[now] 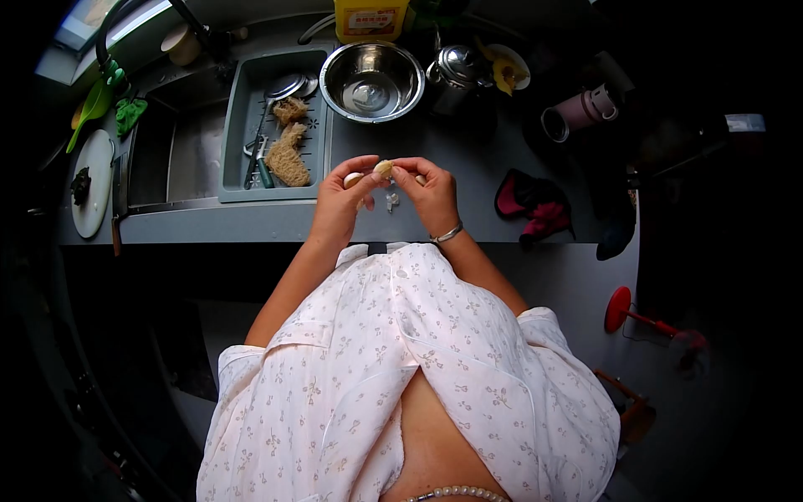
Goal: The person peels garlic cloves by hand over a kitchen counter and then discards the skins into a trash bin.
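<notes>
Both hands are raised over the front edge of the grey counter. My left hand (340, 194) is closed, with a pale garlic clove (353, 179) showing between its fingers. Another, yellowish clove (383, 168) sits between the fingertips of both hands, which meet there. My right hand (428, 194) is closed on this clove from the other side, and a further pale piece (421, 179) shows by its fingers. Small white peel scraps (392, 201) lie on the counter just below the fingertips.
A steel bowl (373, 81) stands behind my hands. Left of them are a grey drain tray (272, 195) with sponges, the sink (191, 155) and a white plate (94, 209). To the right lie a pink flask (577, 115) and a dark red cloth (535, 207).
</notes>
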